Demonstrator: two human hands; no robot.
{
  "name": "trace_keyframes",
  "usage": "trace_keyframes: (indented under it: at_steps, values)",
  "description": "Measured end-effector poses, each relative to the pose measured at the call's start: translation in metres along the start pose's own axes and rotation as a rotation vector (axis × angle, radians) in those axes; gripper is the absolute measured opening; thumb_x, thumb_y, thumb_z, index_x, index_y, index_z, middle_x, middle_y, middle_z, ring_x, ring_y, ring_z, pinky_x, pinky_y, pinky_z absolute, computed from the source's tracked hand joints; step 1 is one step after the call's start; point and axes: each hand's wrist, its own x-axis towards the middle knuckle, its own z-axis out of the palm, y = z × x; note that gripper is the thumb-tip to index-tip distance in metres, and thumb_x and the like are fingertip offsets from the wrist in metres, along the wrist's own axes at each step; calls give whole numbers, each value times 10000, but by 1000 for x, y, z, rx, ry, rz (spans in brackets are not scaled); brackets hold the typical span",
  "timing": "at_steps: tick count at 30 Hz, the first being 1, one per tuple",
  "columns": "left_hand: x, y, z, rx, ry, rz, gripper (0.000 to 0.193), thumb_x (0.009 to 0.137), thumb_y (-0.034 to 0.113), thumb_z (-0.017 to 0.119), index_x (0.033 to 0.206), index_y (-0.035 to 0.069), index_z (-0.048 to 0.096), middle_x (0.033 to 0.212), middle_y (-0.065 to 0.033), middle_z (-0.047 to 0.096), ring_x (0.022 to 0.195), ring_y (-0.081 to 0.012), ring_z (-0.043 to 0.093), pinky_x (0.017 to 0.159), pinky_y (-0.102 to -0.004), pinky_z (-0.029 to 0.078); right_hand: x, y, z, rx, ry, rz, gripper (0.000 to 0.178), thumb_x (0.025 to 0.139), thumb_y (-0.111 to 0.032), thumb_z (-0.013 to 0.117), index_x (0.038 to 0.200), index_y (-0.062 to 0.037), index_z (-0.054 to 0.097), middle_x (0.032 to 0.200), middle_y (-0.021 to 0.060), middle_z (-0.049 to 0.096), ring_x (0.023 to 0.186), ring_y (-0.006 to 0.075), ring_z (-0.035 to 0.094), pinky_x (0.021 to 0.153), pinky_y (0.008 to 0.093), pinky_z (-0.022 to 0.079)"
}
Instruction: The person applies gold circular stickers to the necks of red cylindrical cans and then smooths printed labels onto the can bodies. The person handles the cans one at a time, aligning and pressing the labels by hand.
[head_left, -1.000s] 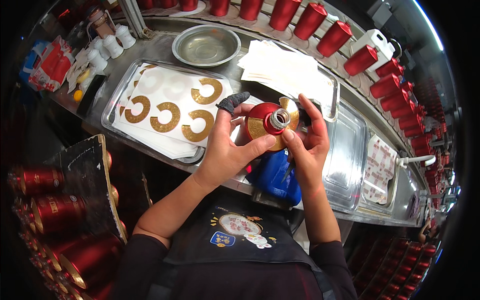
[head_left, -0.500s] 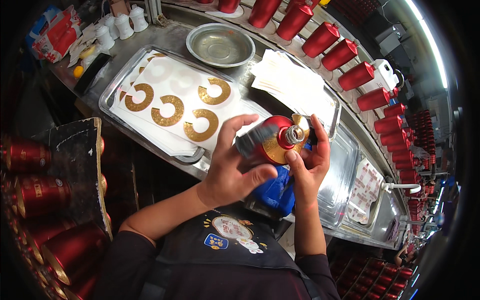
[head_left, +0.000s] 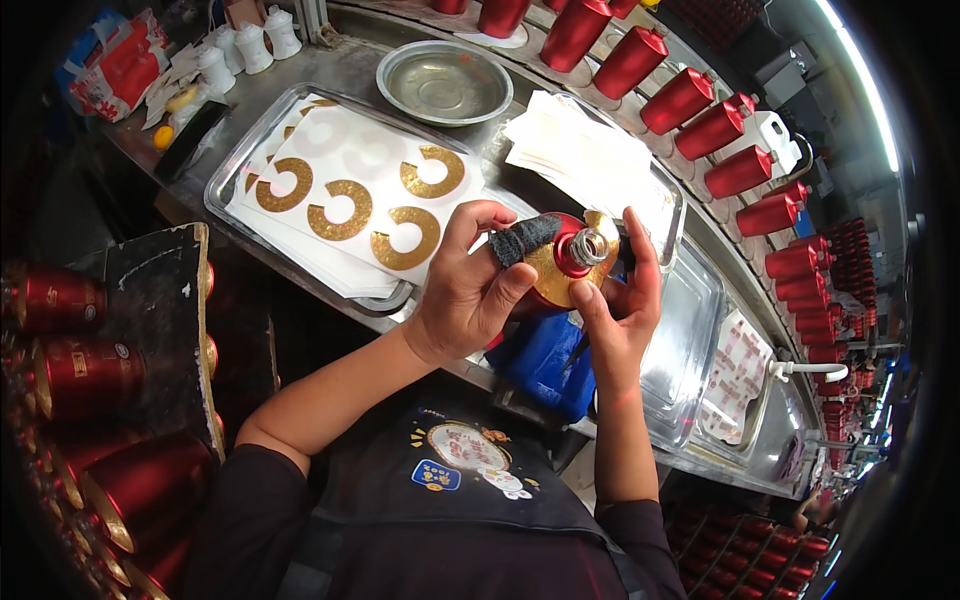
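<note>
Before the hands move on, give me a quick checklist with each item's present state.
1. Red bottle held: ok; the right hand grips it, thumb on the shoulder.
2. Left hand touching the bottle: ok; its finger in a dark fabric sleeve rests against the shoulder.
3. Gold label flat all round: not ok; an end appears raised beyond the neck.
4. Label smooth under the sleeved finger: cannot tell; it is covered.
5. More C-shaped gold labels at hand: ok; several lie on a white sheet in the metal tray.
</note>
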Motion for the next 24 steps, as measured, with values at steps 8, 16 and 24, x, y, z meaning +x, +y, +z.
trace_keyframes:
  at_steps: [8,16,24]
  values:
    - [-27,24,-6,341,-86,135,376,961,397,670,1104,57,744,1288,-175,516,1124,-337,581,953,-426,479,-4,2,5,165,-6,-51,714,930,-61,693,1545,-12,334,1490,157,439,1182,207,628,935,286,556]
    - [-27,37,-4,465,-86,138,332,944,351,690,1098,62,744,1288,-188,495,1091,-348,595,896,-413,510,-1,1,7,187,26,-66,618,959,-61,652,1511,23,388,1455,161,494,1218,208,601,1010,319,511]
    - [-26,34,-4,412,-104,151,299,945,281,690,1064,11,734,1268,-212,493,1112,-354,577,949,-416,489,0,4,5,205,68,7,554,951,-48,632,1472,25,459,1414,148,544,1269,189,548,1066,312,449]
